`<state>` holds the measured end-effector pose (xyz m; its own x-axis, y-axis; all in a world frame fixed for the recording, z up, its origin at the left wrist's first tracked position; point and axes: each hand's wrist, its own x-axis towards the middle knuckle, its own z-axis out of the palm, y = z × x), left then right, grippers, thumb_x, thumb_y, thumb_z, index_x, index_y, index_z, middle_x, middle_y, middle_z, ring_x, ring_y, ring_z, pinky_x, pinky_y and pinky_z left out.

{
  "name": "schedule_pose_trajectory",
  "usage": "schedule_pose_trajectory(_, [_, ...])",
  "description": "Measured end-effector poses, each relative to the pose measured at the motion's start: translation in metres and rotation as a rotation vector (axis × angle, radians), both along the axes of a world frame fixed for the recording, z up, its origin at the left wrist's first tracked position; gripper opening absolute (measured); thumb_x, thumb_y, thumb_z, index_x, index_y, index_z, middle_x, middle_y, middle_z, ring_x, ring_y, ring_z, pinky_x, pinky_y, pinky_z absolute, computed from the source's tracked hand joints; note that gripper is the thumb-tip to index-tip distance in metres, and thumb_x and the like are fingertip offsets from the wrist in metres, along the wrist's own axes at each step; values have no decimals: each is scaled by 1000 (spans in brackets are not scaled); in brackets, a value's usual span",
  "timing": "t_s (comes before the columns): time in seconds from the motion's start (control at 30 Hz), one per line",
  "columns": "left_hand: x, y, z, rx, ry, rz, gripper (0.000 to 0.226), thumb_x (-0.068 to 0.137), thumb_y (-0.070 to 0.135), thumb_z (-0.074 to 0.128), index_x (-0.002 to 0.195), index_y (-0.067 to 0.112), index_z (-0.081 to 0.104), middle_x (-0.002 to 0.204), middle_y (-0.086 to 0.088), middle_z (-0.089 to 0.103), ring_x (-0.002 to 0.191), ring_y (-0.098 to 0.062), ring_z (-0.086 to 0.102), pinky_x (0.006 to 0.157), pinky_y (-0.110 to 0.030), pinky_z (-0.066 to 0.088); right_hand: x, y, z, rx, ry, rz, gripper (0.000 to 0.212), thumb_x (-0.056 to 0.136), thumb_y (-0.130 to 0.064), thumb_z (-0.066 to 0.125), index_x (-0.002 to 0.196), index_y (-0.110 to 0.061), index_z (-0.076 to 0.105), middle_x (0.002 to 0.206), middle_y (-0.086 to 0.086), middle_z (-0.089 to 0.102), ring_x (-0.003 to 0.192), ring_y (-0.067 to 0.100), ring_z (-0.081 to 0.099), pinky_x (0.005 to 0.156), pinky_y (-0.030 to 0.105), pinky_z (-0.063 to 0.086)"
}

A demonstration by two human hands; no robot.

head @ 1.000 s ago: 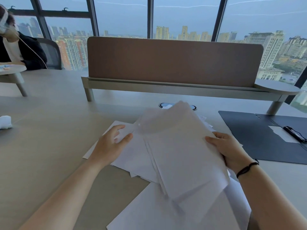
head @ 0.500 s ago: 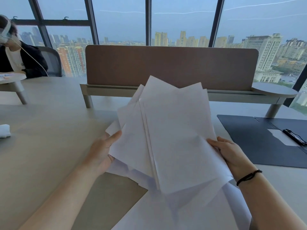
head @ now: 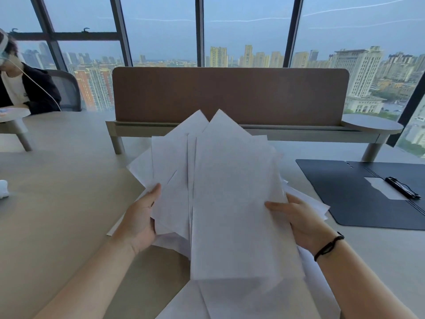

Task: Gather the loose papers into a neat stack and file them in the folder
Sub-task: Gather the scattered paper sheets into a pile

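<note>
Desk by the window. Both hands up in front of the person, with a fan of white papers [head: 230,192] between them, tilted up off the table [head: 57,180].

Left hand [head: 138,217] grips the left edge of the fan — thumb on the front of the sheets, the other fingers behind and out of sight. Right hand [head: 299,217] holds the right edge, thumb lying across the front sheet, fingers hidden behind the paper. A black wristband [head: 328,246] sits on the right wrist.

The papers are far from square: corners stick out at different angles along the top, and several sheets are skewed to the left of the main one. More loose sheets [head: 253,302] lie flat on the table beneath and toward the near edge, some poking out to the right behind the right hand. So not everything is picked up yet.

The folder [head: 345,194] lies open and flat on the table, off to the right, apart from the papers. Its clip [head: 401,187] lies over a small white slip. No full sheet is filed in it.

Progress, as I judge it: early. Gathering is partly done — one bundle in hand, the rest on the table. Left to do: collect the remaining sheets, tap the edges level into a neat stack, carry it across to the folder and put it inside.

Beyond the desk, a brown divider panel [head: 230,95]; another person sits at the far left.
</note>
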<state>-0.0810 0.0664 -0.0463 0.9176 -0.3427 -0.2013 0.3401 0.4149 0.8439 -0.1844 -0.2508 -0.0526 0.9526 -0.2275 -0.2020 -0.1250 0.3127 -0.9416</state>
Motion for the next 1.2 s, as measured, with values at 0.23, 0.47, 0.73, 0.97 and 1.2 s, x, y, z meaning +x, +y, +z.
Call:
schedule_pose_trajectory(0.23, [-6, -10, -6, 84, 11, -87, 30, 100, 17, 52, 126, 12, 67, 123, -12, 73, 103, -30, 74, 84, -46, 56, 7, 6, -4, 39, 51, -161, 31, 92, 1, 63, 122, -6, 69, 115, 23, 75, 90, 37, 72, 79, 47, 63])
schedule_pose_trajectory(0.47, [-5, 5, 4, 108, -111, -163, 42, 89, 15, 69, 130, 16, 64, 126, -13, 72, 115, -34, 68, 97, -53, 51, 1, -1, 4, 71, 10, -46, 30, 94, -4, 61, 124, -5, 69, 119, 20, 75, 110, 40, 71, 85, 49, 63])
schedule_pose_trajectory(0.73, [5, 17, 6, 109, -62, -101, 40, 93, 24, 62, 132, 13, 65, 127, -14, 71, 114, -33, 69, 97, -49, 50, -4, 1, 5, -128, 48, 53, 31, 93, -16, 67, 119, -1, 71, 114, 20, 77, 97, 35, 76, 88, 50, 61])
schedule_pose_trajectory(0.97, [11, 23, 1, 171, -140, -154, 86, 47, 33, 99, 125, 10, 70, 126, -18, 70, 111, -38, 70, 92, -49, 55, -1, 10, 9, -132, 40, -128, 23, 100, -25, 62, 112, -9, 74, 112, 18, 78, 97, 37, 75, 88, 52, 60])
schedule_pose_trajectory(1.2, [13, 20, 0, 202, -93, -133, 87, 40, 28, 101, 119, 9, 72, 120, -20, 73, 97, -34, 74, 78, -43, 59, -6, 6, 9, 37, 51, -38, 22, 100, -25, 59, 113, -11, 71, 97, 13, 81, 76, 28, 79, 65, 42, 65])
